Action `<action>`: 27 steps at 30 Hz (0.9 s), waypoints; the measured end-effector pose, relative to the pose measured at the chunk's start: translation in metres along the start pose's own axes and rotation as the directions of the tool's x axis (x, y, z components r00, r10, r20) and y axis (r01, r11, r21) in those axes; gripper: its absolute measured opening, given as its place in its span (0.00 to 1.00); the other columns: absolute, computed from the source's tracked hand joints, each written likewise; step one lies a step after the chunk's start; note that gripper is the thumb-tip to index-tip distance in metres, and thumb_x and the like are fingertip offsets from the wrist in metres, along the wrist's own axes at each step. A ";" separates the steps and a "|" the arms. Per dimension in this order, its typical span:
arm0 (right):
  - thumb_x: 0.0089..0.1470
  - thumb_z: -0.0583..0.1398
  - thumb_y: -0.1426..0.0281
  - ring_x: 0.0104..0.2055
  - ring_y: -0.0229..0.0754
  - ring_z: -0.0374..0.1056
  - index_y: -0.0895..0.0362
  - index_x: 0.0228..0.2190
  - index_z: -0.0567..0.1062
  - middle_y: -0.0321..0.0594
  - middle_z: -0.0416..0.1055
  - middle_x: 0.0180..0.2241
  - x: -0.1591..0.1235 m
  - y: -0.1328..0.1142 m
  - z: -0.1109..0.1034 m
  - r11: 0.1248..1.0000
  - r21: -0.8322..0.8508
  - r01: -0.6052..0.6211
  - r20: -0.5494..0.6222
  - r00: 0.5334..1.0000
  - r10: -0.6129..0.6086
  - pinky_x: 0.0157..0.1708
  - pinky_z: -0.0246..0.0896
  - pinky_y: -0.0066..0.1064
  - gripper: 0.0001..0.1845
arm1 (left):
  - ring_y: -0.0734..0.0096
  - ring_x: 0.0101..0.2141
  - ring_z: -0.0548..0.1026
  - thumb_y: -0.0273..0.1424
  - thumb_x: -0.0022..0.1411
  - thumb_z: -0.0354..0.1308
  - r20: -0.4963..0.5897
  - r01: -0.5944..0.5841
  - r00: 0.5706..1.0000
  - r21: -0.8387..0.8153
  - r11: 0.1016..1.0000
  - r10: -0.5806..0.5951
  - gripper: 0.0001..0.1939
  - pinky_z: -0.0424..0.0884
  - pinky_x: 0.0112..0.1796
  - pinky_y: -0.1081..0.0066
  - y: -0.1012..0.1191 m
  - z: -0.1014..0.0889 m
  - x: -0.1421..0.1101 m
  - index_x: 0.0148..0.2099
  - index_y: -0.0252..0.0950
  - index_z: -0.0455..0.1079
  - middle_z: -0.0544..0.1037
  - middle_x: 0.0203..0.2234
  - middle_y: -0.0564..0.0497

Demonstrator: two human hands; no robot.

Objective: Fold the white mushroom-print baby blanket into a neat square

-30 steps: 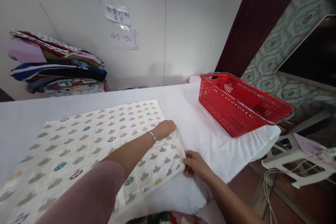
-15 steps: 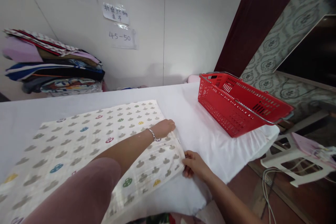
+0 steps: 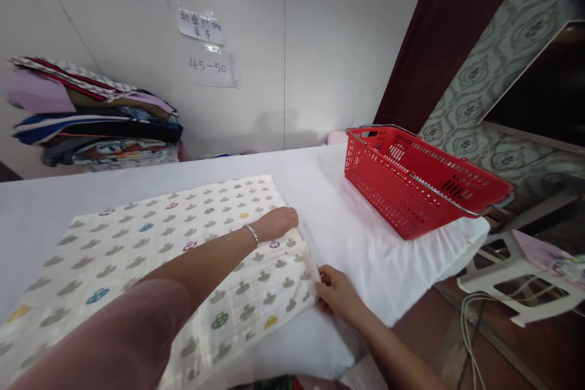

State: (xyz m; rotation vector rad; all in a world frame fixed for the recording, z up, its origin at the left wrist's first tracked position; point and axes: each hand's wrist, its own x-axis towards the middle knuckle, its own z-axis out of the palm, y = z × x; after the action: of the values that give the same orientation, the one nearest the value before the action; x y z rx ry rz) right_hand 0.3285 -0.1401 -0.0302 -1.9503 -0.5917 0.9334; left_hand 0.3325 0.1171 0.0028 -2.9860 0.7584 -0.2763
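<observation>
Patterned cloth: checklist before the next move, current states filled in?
1. Right hand holding the patterned cloth near its near right corner: ok.
2. Left hand at the cloth's right edge: ok.
3. Left hand's grip on that edge: cannot tell; the hand itself hides it.
4. Whole cloth in view: not ok; the left sleeve covers part, the picture's edge crops it.
5. Red basket apart from the cloth: ok.

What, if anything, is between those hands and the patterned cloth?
Nothing visible: the left hand touches the patterned cloth at its right edge, and the right hand pinches it near a corner. The red basket stands aside.
</observation>
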 end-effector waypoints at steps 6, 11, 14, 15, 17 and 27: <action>0.47 0.53 0.74 0.23 0.33 0.59 0.58 0.31 0.69 0.32 0.65 0.20 -0.008 -0.003 0.003 0.880 -0.438 0.184 -0.128 0.956 -0.263 0.24 0.46 0.25 0.07 | 0.67 0.41 0.68 0.19 0.59 0.46 -0.001 0.027 1.000 -0.038 0.999 -0.027 0.12 0.63 0.44 0.66 0.000 0.004 -0.009 0.31 0.35 0.68 0.74 0.30 0.48; 0.48 0.52 0.74 0.22 0.32 0.59 0.57 0.30 0.69 0.30 0.63 0.20 -0.006 0.000 0.001 0.942 -0.292 0.167 -0.099 0.974 -0.203 0.22 0.47 0.23 0.07 | 0.68 0.46 0.68 0.20 0.56 0.49 0.108 0.099 0.990 -0.121 0.988 -0.086 0.10 0.54 0.53 0.64 -0.006 -0.005 -0.009 0.34 0.37 0.68 0.75 0.34 0.50; 0.48 0.51 0.73 0.18 0.31 0.59 0.57 0.30 0.68 0.29 0.61 0.19 -0.004 0.002 0.001 0.987 -0.121 0.108 -0.070 0.991 -0.117 0.18 0.48 0.22 0.06 | 0.70 0.43 0.69 0.23 0.56 0.51 0.220 0.123 0.971 -0.131 0.984 -0.092 0.09 0.50 0.54 0.62 -0.008 -0.010 0.002 0.37 0.39 0.69 0.76 0.35 0.50; 0.48 0.51 0.72 0.17 0.31 0.59 0.57 0.30 0.68 0.28 0.61 0.19 -0.004 0.003 0.001 0.993 -0.076 0.086 -0.058 0.994 -0.091 0.16 0.48 0.22 0.06 | 0.69 0.43 0.69 0.23 0.56 0.51 0.260 0.136 0.960 -0.124 0.983 -0.100 0.09 0.50 0.54 0.62 -0.008 -0.010 0.007 0.37 0.39 0.69 0.76 0.35 0.50; 0.48 0.52 0.72 0.15 0.31 0.59 0.57 0.31 0.67 0.28 0.60 0.19 -0.004 0.003 0.002 0.999 -0.010 0.053 -0.038 0.998 -0.053 0.14 0.48 0.21 0.07 | 0.68 0.44 0.68 0.23 0.56 0.51 0.331 0.159 0.936 -0.097 0.982 -0.119 0.10 0.50 0.53 0.61 -0.006 -0.008 0.018 0.38 0.40 0.70 0.76 0.36 0.49; 0.43 0.52 0.71 0.13 0.33 0.59 0.58 0.31 0.66 0.28 0.61 0.15 0.002 0.005 0.001 0.988 0.152 -0.024 0.010 1.000 0.023 0.11 0.49 0.22 0.09 | 0.68 0.40 0.71 0.21 0.49 0.51 0.452 0.250 0.869 -0.051 0.967 -0.201 0.15 0.49 0.53 0.58 -0.005 -0.013 0.036 0.37 0.40 0.71 0.78 0.34 0.50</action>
State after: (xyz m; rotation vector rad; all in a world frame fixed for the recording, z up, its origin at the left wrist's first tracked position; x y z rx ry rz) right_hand 0.3294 -0.1404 -0.0353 -1.8214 -0.4885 0.9725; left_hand 0.3636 0.1046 0.0216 -3.0525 0.3824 0.4472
